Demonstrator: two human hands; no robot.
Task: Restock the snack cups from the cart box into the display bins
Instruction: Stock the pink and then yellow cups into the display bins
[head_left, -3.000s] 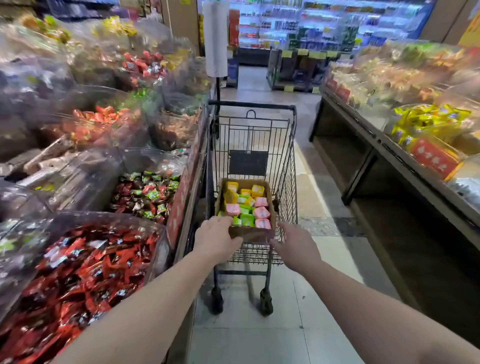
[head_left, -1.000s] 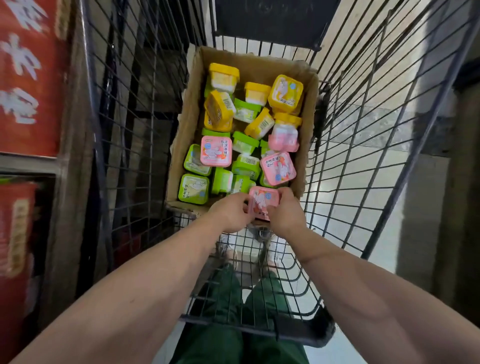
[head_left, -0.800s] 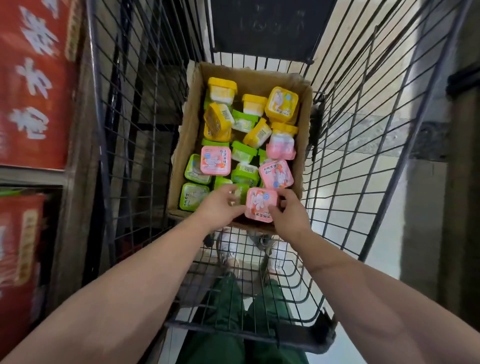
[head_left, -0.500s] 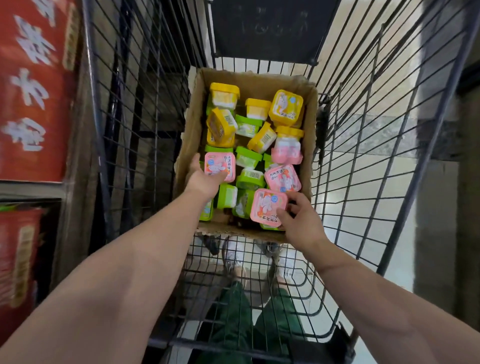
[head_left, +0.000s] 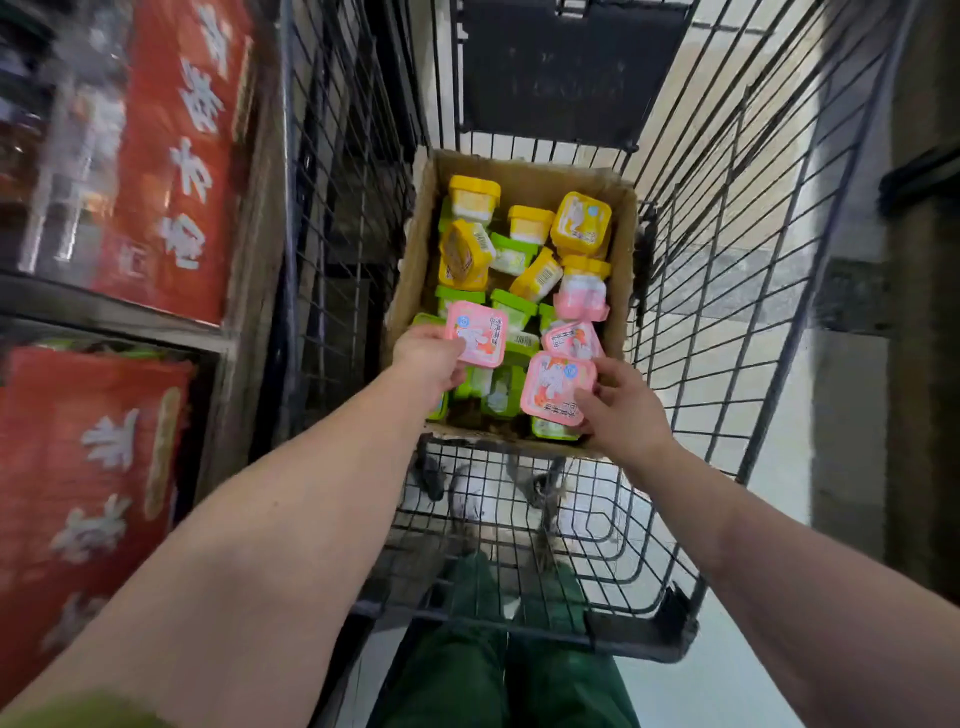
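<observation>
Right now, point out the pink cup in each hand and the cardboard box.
Left-hand pink cup (head_left: 475, 333), head view, middle of its lid.
Right-hand pink cup (head_left: 555, 383), head view, middle of its lid.
Cardboard box (head_left: 408, 291), head view, its left wall.

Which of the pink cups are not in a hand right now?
Two pink cups: the tipped one by the box's right wall and the one just below it. The left hand and right hand hold the others.

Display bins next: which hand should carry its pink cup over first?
Left, probably. The left hand already grips a pink cup and sits nearest the red-signed shelving. The right hand holds its cup on the far side.
</observation>
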